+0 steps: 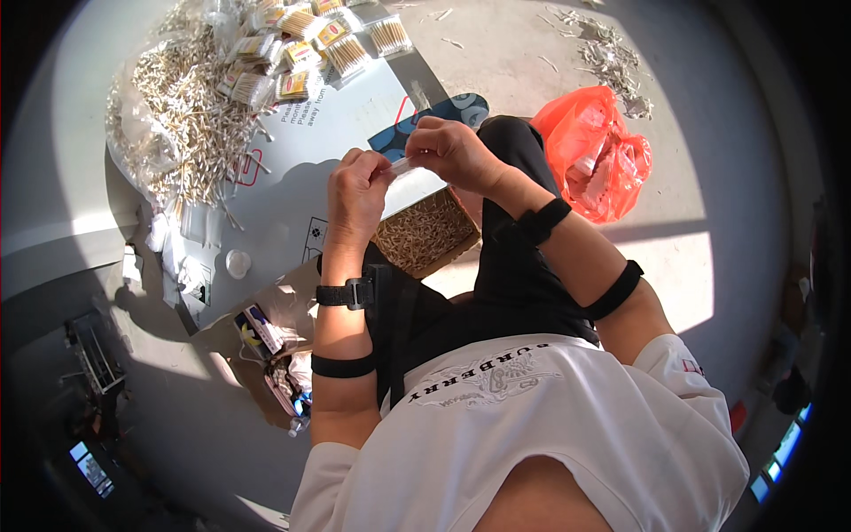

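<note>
Evidently the step in hand is fingertip work on a small pale strip (402, 167), seemingly thin clear plastic, stretched between the left hand (355, 191) and the right hand (456, 155). Each pinches one end between thumb and curled fingers; whether the strip holds anything, I cannot tell. It sits above the near edge of the table (284, 222), close over a cardboard box (454, 255) of loose cotton swabs (424, 232). The next move probably calls for a light, even pinch, since such film could crease or slip. The table is smooth, flat and whitish; on it lie a bristly heap of thin swabs (191, 115) and flat, glossy swab packets (346, 55). Beyond the right knee slumps a crinkled, translucent red bag (598, 151).
</note>
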